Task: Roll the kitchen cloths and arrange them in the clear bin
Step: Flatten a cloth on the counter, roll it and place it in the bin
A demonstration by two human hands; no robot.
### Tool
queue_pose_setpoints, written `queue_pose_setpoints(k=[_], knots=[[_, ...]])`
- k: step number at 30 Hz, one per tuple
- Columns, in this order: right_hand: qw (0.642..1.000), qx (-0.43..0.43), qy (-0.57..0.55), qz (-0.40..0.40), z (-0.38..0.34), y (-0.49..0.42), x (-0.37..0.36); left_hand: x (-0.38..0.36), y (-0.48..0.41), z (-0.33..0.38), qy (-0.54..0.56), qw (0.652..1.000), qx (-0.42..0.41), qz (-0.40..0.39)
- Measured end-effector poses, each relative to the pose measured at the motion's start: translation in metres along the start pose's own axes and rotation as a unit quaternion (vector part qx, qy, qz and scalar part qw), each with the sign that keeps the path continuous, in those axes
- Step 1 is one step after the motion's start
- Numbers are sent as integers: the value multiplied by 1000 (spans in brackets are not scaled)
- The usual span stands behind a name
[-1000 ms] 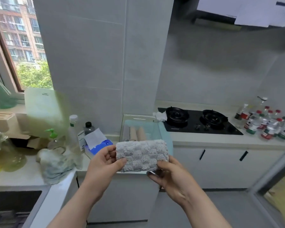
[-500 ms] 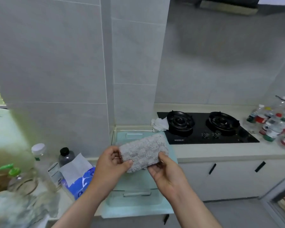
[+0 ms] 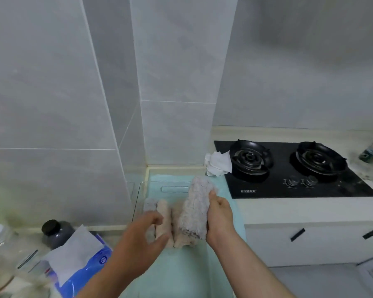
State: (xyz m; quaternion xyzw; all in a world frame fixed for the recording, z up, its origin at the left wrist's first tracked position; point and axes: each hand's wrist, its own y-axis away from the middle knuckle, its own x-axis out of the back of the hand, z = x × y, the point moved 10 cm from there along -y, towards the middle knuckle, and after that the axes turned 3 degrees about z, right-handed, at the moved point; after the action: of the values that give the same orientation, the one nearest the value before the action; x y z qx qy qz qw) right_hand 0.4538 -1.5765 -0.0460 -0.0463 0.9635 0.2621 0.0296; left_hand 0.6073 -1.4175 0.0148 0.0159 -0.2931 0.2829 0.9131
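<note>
A grey tiled wall (image 3: 52, 82) rises ahead of you, and the pale counter (image 3: 289, 209) below it carries a black two-burner hob (image 3: 289, 187) on your right. A teal mat (image 3: 181, 276) runs toward you down the counter, with the clear bin (image 3: 140, 190) sitting on its far part against the wall. Your right hand (image 3: 220, 218) is wrapped around a rolled grey cloth (image 3: 196, 209), holding it tilted over the bin's right side. Your left hand (image 3: 142, 235) is apart from it, fingers loosely spread and holding nothing, over the near ends of the rolls (image 3: 163, 218) lying side by side in the bin; blur hides whether it touches them. A blue tissue pack (image 3: 82, 269) lies at lower left, a crumpled white tissue (image 3: 218, 166) rests at the hob's corner, and a dark bottle (image 3: 56, 231) stands behind the pack.
</note>
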Motion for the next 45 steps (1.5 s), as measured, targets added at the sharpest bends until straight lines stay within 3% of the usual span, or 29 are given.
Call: queue_pose_setpoints(k=[4, 8, 13, 18, 23, 27, 32, 35, 37, 40, 42, 45], knots=[[995, 26, 99, 15, 0, -18, -4, 49, -14, -49, -53, 995, 39, 76], [978, 59, 192, 60, -1, -23, -6, 52, -18, -104, 11, 992, 119, 30], [947, 113, 289, 77, -8, -27, -20, 22, -8, -127, 92, 984, 135, -66], [939, 87, 323, 80, 23, -51, -27, 9, 2, -136, 92, 980, 142, -104], [961, 8, 271, 54, 69, -76, -26, -2, 13, -143, 95, 974, 141, -152], [987, -87, 129, 30, 101, -88, -30, -8, 20, -145, 128, 960, 172, -180], [971, -229, -68, 22, 141, -89, -34, -14, 24, -150, 141, 956, 181, -185], [964, -247, -100, 20, 143, -91, -34, -17, 24, -152, 153, 952, 190, -185], [970, -240, -46, 11, 138, -91, -35, -17, 26, -154, 162, 949, 198, -186], [975, -153, 158, 7, 112, -99, -35, -17, 29, -156, 159, 950, 195, -187], [954, -60, 295, 14, 86, -105, -40, -15, 30, -157, 150, 951, 195, -186], [932, -25, 361, 9, 74, -111, -45, -11, 29, -148, 144, 955, 187, -177]])
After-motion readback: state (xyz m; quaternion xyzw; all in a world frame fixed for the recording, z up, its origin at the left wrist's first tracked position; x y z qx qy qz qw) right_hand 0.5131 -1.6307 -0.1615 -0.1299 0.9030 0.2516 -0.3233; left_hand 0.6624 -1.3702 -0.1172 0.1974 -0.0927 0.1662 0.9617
